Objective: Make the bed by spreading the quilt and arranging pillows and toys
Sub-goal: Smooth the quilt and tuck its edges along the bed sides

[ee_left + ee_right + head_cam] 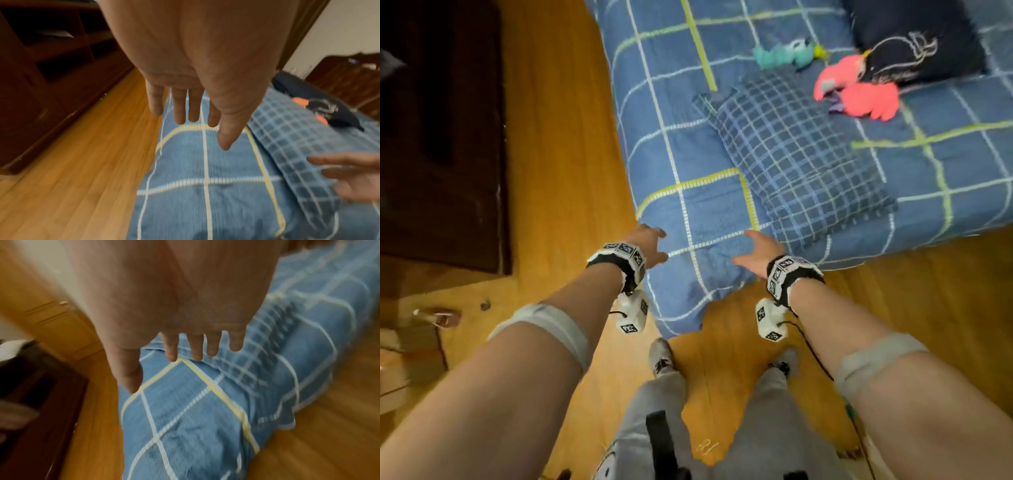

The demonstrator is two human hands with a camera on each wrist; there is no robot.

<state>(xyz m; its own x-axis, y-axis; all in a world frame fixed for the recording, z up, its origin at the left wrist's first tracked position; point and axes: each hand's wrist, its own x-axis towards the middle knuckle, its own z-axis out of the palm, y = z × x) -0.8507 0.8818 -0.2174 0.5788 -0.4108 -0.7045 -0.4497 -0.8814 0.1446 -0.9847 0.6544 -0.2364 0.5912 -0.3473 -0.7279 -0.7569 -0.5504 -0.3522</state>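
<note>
A blue quilt (688, 144) with white and yellow-green grid lines covers the bed, its near corner hanging toward the floor. On it lie a small-checked blue pillow (801, 154), a dark navy pillow (914, 37) with a whale outline, a pink plush toy (859, 92) and a teal toy (784, 54). My left hand (650, 245) hovers open over the quilt's near corner by its left edge. My right hand (756, 250) is open too, just beside the checked pillow's near end. Straight fingers (180, 105) and fingers (195, 345) hold nothing above the quilt (205, 178).
Wooden floor (558, 154) runs left of and in front of the bed. A dark wooden cabinet (438, 137) stands at the left. My legs and socked feet (661, 359) are on the floor by the quilt's corner. Small clutter lies at the far left (438, 317).
</note>
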